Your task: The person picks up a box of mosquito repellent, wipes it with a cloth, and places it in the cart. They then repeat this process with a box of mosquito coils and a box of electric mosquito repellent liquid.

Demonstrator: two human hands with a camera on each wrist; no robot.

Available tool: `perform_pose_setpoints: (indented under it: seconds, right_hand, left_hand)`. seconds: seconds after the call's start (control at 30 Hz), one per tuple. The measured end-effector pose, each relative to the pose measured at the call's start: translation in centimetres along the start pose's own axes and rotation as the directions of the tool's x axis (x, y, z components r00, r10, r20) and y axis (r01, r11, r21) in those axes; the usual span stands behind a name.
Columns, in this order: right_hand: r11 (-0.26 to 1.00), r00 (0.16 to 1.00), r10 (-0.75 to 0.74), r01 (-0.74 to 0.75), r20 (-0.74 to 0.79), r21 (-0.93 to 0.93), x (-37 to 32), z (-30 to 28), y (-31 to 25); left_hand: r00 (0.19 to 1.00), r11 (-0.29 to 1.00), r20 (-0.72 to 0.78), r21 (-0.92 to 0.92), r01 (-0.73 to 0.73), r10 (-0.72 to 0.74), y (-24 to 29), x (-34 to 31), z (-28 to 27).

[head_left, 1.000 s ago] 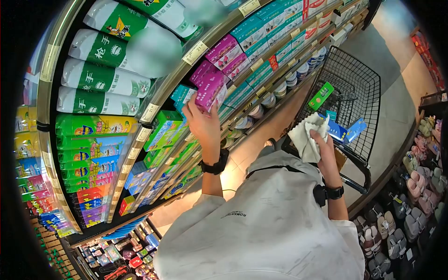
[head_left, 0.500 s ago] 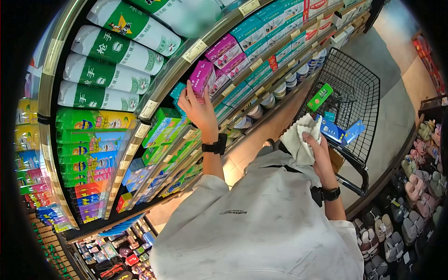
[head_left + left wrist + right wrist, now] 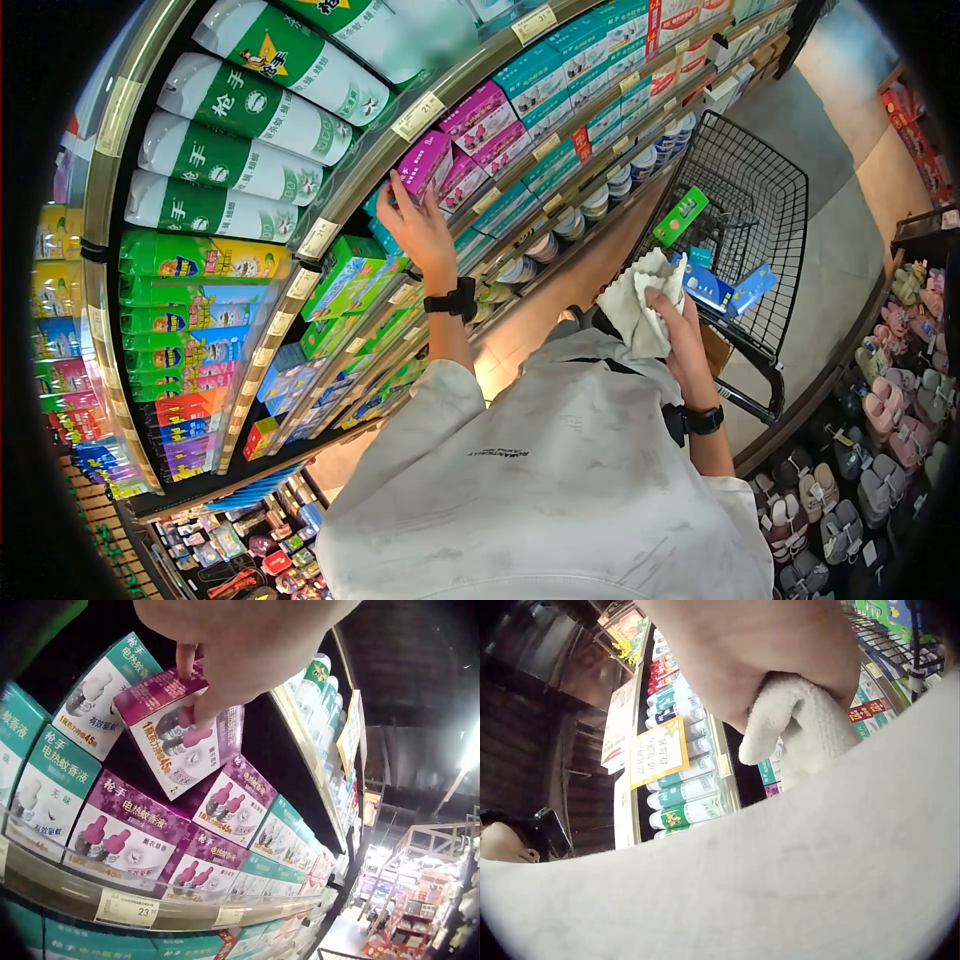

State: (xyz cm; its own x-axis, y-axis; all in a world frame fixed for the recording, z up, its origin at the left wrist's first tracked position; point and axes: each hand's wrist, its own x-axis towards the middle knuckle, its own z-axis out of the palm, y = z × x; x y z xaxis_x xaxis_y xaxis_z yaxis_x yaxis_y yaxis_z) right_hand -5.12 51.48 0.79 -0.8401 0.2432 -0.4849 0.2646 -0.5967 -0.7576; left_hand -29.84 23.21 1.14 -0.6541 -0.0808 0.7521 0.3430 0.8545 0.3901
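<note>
My left hand (image 3: 420, 237) pinches a purple mosquito-repellent box (image 3: 424, 160) at the shelf, fingers over its top and thumb on its front. In the left wrist view the tilted purple box (image 3: 182, 739) sits above a row of matching purple boxes (image 3: 127, 836), with a teal box (image 3: 101, 694) beside it. My right hand (image 3: 680, 330) grips a bunched white cloth (image 3: 640, 300) in front of my body. The right wrist view shows the cloth (image 3: 799, 724) bulging out below the curled fingers.
A black wire shopping cart (image 3: 790, 190) stands at the right, holding a green box (image 3: 681, 216) and a blue package (image 3: 708, 290). White-green spray cans (image 3: 250, 105) fill the shelf at left. Slippers (image 3: 885, 405) line a rack at lower right. Price tags edge the shelves.
My left hand has carried the purple box away from me, onto the shelf by the other purple boxes. The right hand and its cloth have shifted slightly left and down.
</note>
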Motion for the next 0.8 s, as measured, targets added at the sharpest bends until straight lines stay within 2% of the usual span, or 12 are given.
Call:
perform_pose_setpoints:
  seconds: [0.07, 0.1, 0.17, 0.3, 0.4, 0.57, 0.7, 0.8]
  right_hand:
    - [1.000, 1.000, 0.004, -0.004, 0.003, -0.003, 0.1, 0.2, -0.1]
    - [1.000, 1.000, 0.002, -0.002, 0.003, -0.004, 0.2, 0.2, 0.0]
    - [1.000, 1.000, 0.011, -0.011, -0.004, -0.007, 0.3, 0.2, 0.3]
    - [1.000, 1.000, 0.023, -0.023, -0.009, 0.003, 0.3, 0.5, 0.5]
    - [1.000, 1.000, 0.030, -0.030, -0.008, -0.006, 0.4, 0.4, 0.6]
    - [1.000, 0.999, 0.028, -0.028, 0.019, -0.009, 0.3, 0.7, 0.7]
    - [0.999, 1.000, 0.025, -0.025, 0.008, -0.024, 0.6, 0.7, 1.2]
    - [0.999, 0.999, 0.037, -0.037, 0.007, -0.020, 0.7, 0.8, 1.1]
  left_hand:
    - [0.987, 0.946, 0.007, 0.285, -0.153, 0.158, -0.6, 0.3, -0.1]
    - [0.988, 0.946, 0.005, 0.285, -0.152, 0.157, -0.8, 0.3, 0.0]
    - [0.987, 0.905, -0.015, 0.401, -0.139, 0.158, -1.3, 0.4, 0.0]
    - [0.987, 0.908, -0.025, 0.396, -0.134, 0.157, -2.2, 0.8, -0.3]
    - [0.979, 0.918, -0.019, 0.351, -0.185, 0.204, -2.9, 1.1, -0.7]
    - [0.991, 0.968, 0.020, 0.210, -0.133, 0.132, -5.4, 1.3, -0.4]
    - [0.995, 0.962, 0.040, 0.254, -0.099, 0.092, -5.0, 1.7, -0.7]
    - [0.989, 0.967, -0.005, 0.211, -0.144, 0.149, -5.0, 1.9, -0.6]
